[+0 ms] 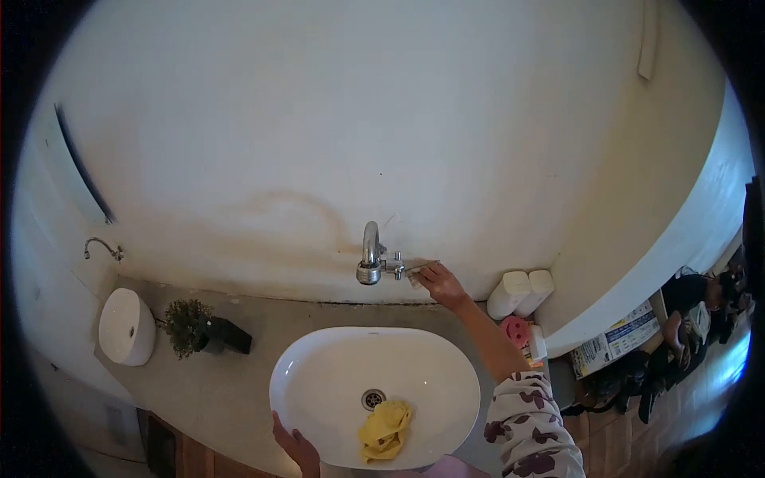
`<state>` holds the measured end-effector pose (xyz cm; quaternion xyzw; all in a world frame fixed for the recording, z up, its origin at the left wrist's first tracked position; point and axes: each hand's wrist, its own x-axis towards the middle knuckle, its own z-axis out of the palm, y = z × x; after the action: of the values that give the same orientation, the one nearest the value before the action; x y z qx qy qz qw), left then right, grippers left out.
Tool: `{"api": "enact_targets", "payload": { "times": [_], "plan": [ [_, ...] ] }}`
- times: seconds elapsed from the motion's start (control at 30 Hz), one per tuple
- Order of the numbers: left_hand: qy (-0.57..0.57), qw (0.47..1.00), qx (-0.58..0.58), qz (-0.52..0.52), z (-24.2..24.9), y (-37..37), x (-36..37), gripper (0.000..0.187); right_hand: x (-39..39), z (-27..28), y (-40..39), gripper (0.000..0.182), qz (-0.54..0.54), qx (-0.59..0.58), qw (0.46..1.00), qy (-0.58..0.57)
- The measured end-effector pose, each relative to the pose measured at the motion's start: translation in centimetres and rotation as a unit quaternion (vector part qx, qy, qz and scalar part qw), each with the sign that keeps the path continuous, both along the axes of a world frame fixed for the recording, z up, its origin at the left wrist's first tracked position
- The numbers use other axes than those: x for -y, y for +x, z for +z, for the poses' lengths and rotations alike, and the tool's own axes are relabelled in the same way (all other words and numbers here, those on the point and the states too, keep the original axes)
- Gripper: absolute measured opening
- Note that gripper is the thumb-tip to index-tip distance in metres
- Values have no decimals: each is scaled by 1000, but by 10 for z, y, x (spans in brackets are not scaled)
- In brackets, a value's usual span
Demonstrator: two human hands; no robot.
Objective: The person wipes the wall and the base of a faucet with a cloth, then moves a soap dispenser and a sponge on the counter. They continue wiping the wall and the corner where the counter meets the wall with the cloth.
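Note:
Below the wall-mounted chrome faucet (pixel 369 259) stands a white oval sink (pixel 319 366). A crumpled yellow cloth (pixel 386 431) lies in it, just below the round drain (pixel 372 399). My right hand (pixel 438 283) is raised to the right of the faucet, fingers closed at the end of a thin part beside the valve; what exactly they grip is too small to tell. My left hand (pixel 296 448) rests against the sink's lower left rim, thumb and fingers apart, holding nothing.
On the counter (pixel 239 382) at left are a potted plant (pixel 188 327) and a smaller white basin (pixel 127 327). White containers (pixel 510 295) and a pink item (pixel 515 331) stand at right. Shoes (pixel 676 334) and a printed box (pixel 617 338) lie beyond.

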<state>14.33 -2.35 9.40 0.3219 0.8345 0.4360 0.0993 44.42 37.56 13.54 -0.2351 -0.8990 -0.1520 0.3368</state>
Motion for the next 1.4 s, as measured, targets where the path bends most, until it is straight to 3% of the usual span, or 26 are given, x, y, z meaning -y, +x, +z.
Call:
{"api": "enact_targets", "payload": {
  "times": [0.1,0.27,0.33,0.6,0.67,0.7,0.8,1.0,1.17,1.27,1.4],
  "plan": [
    [11,1000,-21,-8,-4,-2,1,71,6,11,-3,33,9,-26,999,-20],
    [8,999,-22,-23,-5,-4,0,68,23,126,-18,32,22,-122,990,67],
    [20,1000,-1,-14,-7,-4,-1,67,12,152,-29,36,-38,-187,976,100],
    [39,997,-37,-48,-10,-6,0,64,-7,55,-21,37,2,-106,993,51],
    [2,1000,27,0,4,1,-5,62,-1,23,-7,34,-26,-20,997,-73],
    [1,1000,30,1,1,1,-3,62,2,20,-6,30,-17,-31,999,-10],
    [29,998,47,0,0,-1,-3,63,8,28,-7,31,-14,-64,998,-19],
    [13,1000,-6,0,-2,1,-4,67,9,141,-34,33,-36,-215,971,94],
    [-6,1000,1,5,-2,-1,-4,67,-1,70,-30,35,-41,-132,989,58],
    [27,1000,13,1,-7,-2,-3,69,9,-1,-4,34,-53,-58,997,-7],
    [17,998,-57,-17,-5,-1,-4,60,26,5,8,33,-75,-96,991,-48]
  ]
}}
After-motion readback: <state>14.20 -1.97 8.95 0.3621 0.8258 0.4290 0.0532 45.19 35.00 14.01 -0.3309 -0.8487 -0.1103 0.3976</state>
